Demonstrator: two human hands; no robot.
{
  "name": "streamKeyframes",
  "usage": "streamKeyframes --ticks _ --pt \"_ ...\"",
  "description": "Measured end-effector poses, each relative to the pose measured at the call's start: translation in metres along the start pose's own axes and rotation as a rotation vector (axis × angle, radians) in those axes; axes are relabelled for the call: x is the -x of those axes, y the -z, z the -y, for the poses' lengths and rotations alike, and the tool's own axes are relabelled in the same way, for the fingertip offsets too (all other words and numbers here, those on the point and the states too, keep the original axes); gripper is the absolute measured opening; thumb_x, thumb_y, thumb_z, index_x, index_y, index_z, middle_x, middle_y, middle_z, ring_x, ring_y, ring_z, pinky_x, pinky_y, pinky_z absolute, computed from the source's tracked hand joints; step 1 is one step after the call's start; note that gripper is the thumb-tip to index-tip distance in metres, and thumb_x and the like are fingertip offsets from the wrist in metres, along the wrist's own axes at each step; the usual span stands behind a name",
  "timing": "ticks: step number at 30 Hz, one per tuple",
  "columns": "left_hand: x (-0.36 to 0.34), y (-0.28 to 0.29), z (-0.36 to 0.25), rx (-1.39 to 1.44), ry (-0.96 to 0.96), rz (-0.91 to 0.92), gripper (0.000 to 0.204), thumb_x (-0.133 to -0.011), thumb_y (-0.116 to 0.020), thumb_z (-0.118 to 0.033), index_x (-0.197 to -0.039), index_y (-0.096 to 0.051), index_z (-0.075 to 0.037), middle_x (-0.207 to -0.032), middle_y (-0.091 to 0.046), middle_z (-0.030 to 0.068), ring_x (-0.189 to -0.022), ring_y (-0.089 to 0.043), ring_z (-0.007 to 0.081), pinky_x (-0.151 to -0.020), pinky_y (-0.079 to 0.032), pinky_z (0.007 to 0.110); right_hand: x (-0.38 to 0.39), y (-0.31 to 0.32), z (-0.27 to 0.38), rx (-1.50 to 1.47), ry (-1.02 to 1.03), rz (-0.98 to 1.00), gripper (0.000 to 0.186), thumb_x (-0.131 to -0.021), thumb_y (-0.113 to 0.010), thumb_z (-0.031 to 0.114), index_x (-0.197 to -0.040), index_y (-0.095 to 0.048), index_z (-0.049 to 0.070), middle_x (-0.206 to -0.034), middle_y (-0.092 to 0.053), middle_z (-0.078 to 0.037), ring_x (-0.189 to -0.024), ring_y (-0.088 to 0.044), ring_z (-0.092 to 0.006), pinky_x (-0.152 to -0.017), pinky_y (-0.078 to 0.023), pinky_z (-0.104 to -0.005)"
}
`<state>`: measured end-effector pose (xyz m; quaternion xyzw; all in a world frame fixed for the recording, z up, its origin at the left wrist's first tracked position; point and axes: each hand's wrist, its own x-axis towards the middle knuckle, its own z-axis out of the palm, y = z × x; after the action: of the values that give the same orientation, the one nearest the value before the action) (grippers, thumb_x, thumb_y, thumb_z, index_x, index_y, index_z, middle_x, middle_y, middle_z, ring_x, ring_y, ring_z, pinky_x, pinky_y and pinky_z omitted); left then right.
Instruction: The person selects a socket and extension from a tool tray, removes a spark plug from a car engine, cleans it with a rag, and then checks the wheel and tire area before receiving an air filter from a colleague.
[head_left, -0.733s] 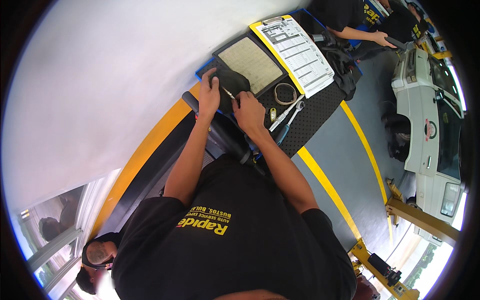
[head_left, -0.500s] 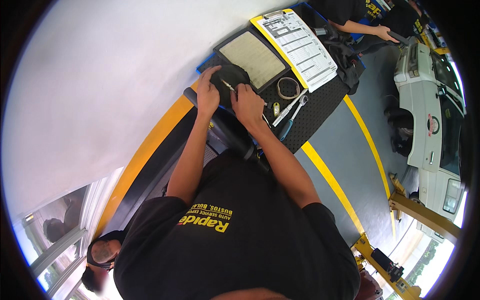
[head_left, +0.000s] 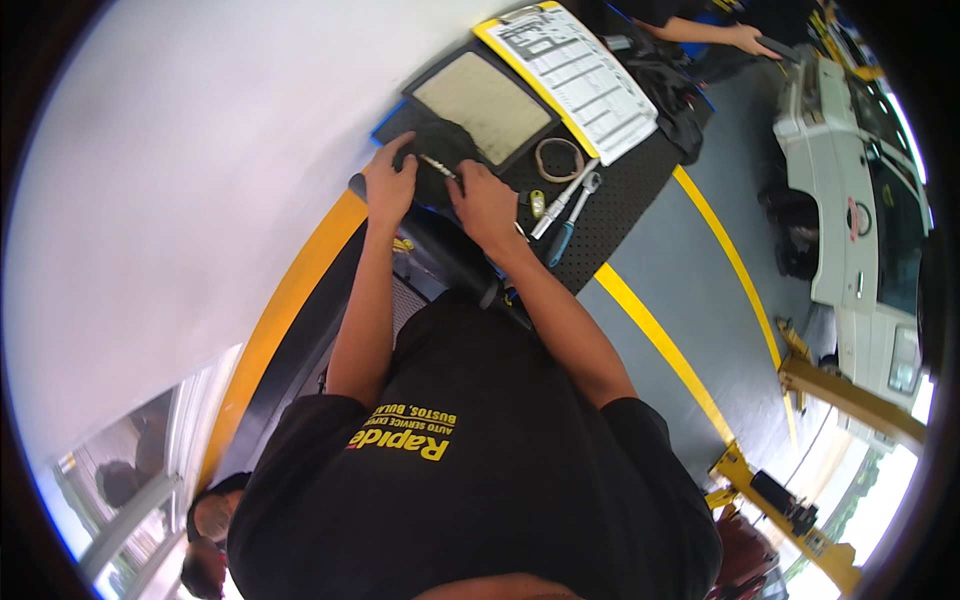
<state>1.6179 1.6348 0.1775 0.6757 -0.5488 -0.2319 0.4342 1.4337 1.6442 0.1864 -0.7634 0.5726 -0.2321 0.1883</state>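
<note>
A crumpled black cloth lies at the near left of the mat-topped cart. My left hand is at its left edge, with thumb and forefinger curled about a dark bunch of it. My right hand is closed at the cloth's right side, pinching one end of a slim, pale, rod-like piece that resembles a spark plug. The piece points toward my left hand, over the cloth. Its gripped end is hidden by my fingers.
Beyond the cloth lies a framed rectangular air filter, beside a yellow clipboard with papers. A ring-shaped band, a yellow tag and a blue-handled ratchet are on the right. A co-worker's hand is near a white vehicle.
The cart and its contents appear shifted slightly left and up in the picture. My left thumb and forefinger have shifted a little; my right hand still pinches the pale piece.
</note>
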Motion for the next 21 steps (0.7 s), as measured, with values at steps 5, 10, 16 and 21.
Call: streamKeyframes --ticks 5,10,16,21 --pt "0.011 0.001 -0.009 0.129 0.180 -0.062 0.063 -0.098 -0.071 -0.019 -0.155 -0.052 -0.001 -0.141 -0.067 0.0265 -0.131 -0.066 0.0350 -0.112 -0.049 0.041 -0.002 -0.005 0.002 0.063 0.025 0.030 0.025 -0.103 -0.067 0.029 -0.104 -0.062 0.005 -0.100 -0.072 -0.017 -0.085 -0.074 -0.0428 -0.072 -0.060 -0.0549" --pt "0.003 0.009 -0.019 0.364 0.355 0.049 0.055 -0.102 -0.069 -0.017 -0.151 -0.056 0.005 -0.135 -0.071 0.0233 -0.119 -0.069 0.0256 -0.102 -0.053 0.036 0.003 -0.007 -0.003 0.019 0.058 -0.025 0.024 -0.102 -0.068 0.027 -0.103 -0.061 0.004 -0.096 -0.071 -0.016 -0.081 -0.075 -0.0397 -0.068 -0.060 -0.0527" --pt "-0.025 0.019 0.018 0.206 0.081 -0.061 0.037 -0.105 -0.063 -0.011 -0.138 -0.068 0.004 -0.130 -0.076 0.0175 -0.119 -0.070 0.0262 -0.107 -0.052 0.037 -0.003 -0.021 0.000 0.085 0.089 -0.055 0.023 -0.102 -0.067 0.027 -0.102 -0.063 0.005 -0.095 -0.069 -0.016 -0.079 -0.075 -0.0384 -0.066 -0.060 -0.0517" --pt "-0.015 0.014 0.008 0.065 0.056 -0.150 0.030 -0.106 -0.059 -0.012 -0.129 -0.073 0.003 -0.129 -0.075 0.0179 -0.120 -0.070 0.0302 -0.105 -0.054 0.041 0.017 0.007 -0.001 -0.047 0.017 -0.104 0.019 -0.105 -0.063 0.025 -0.112 -0.063 0.007 -0.103 -0.066 -0.015 -0.088 -0.073 -0.0398 -0.071 -0.059 -0.0550"
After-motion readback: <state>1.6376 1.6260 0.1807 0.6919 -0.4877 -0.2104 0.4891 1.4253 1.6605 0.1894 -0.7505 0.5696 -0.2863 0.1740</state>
